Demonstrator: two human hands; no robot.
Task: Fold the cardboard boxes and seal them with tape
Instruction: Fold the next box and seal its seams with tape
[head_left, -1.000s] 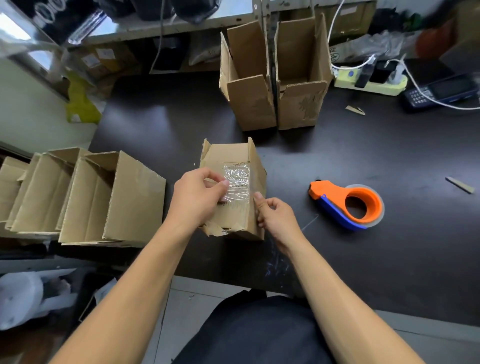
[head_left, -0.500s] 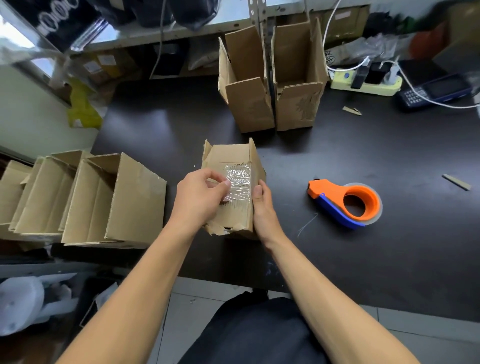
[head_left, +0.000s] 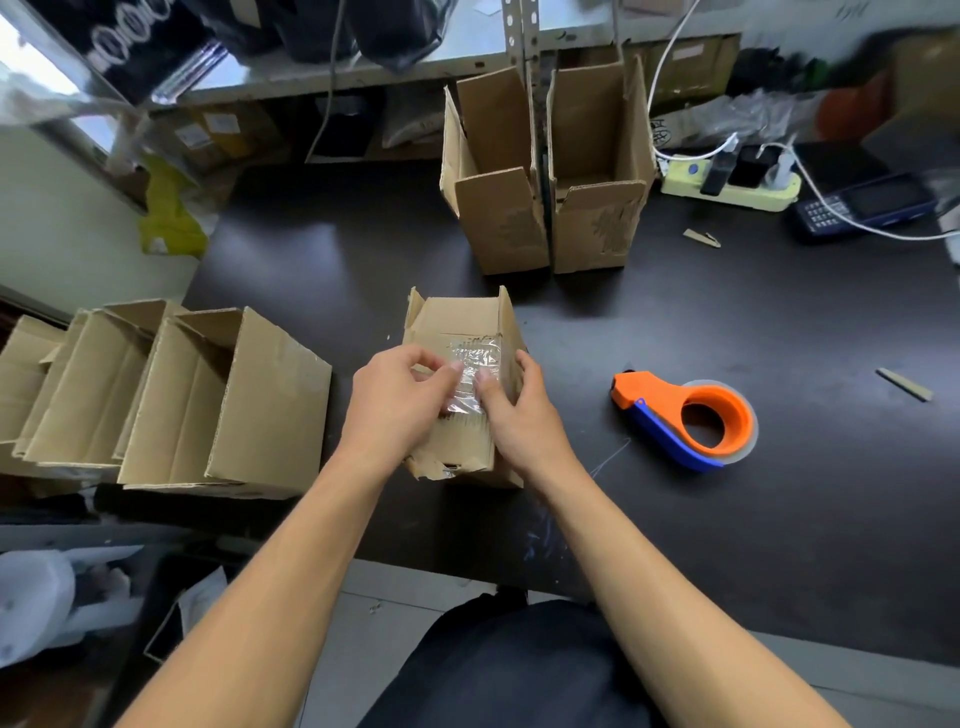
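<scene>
Cardboard box (head_left: 470, 332), small and brown, is laid on the dark table (head_left: 779, 519) directly under both sets of fingers, its top face crossed by a wrinkled strip of clear tape (head_left: 475, 358). The left hand (head_left: 395, 400) is curled over the box's near left part, its thumb and forefinger tips pressed on the tape. The right hand (head_left: 519, 410) is wrapped round the box's right side, thumb set on the tape beside the left fingertips and the remaining fingers bent along the right wall. An orange and blue tape dispenser (head_left: 685, 421) is seen lying on the table to the right of the right fingers, apart from them. Two upright open boxes (head_left: 545, 171) are placed beyond the fingertips, well apart. A row of larger folded boxes (head_left: 156, 395) is stacked to the left of the left hand.
</scene>
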